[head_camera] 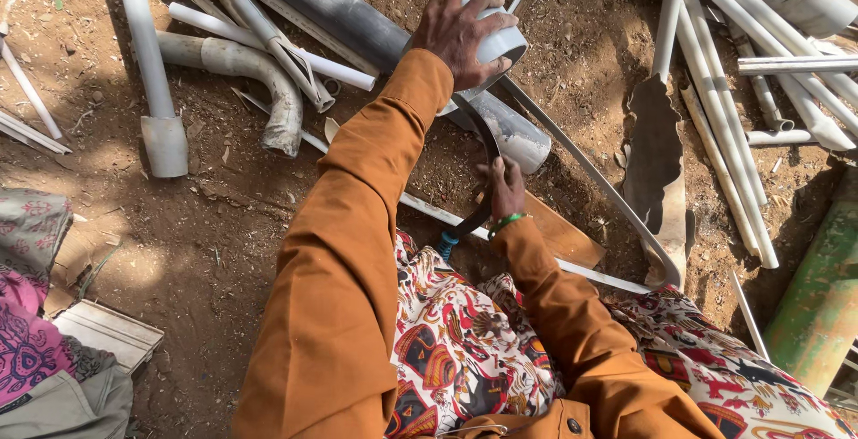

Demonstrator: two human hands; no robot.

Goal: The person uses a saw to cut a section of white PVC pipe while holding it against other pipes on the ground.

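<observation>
Left hand point(465, 32) clamps white pipe fitting point(497, 41) over grey pipe point(505, 126); right hand point(505, 187) fisted round curved blade point(483, 148) below, cut depth hidden.

No packages, labels, signs or screens visible anywhere in view.
</observation>
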